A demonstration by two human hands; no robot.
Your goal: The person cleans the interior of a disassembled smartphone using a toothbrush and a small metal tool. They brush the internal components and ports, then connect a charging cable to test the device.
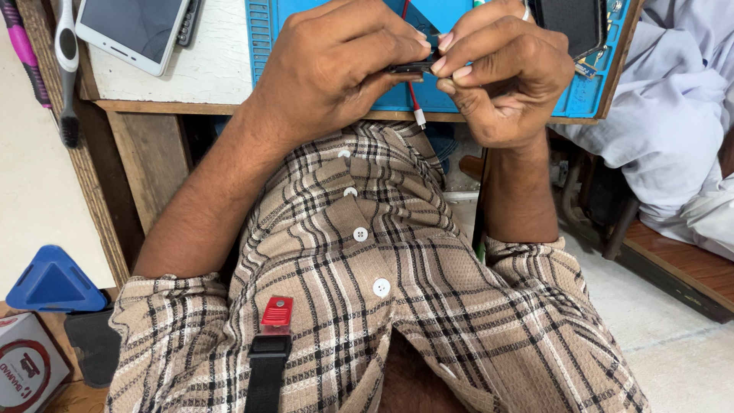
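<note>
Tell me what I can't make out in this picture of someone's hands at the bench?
- The small dark part pinched between the left hand and right hand: fingers cover most of it, so its kind is unclear.
- The red cable: its upper run passes behind the hands.
- The white phone and blue mat: cut off by the top edge.
- The dark object behind the right hand: partly hidden and cut off.

A worn wooden workbench (145, 164) with a scuffed white top (206, 69) is being lit evenly by soft, shadowless light, while a blue work mat (264, 30) is being kept flat across it. A pale tiled floor (673, 344) is being shown to the right, where rumpled white cloth (673, 115) is being left heaped over a low wooden ledge (673, 264).
</note>
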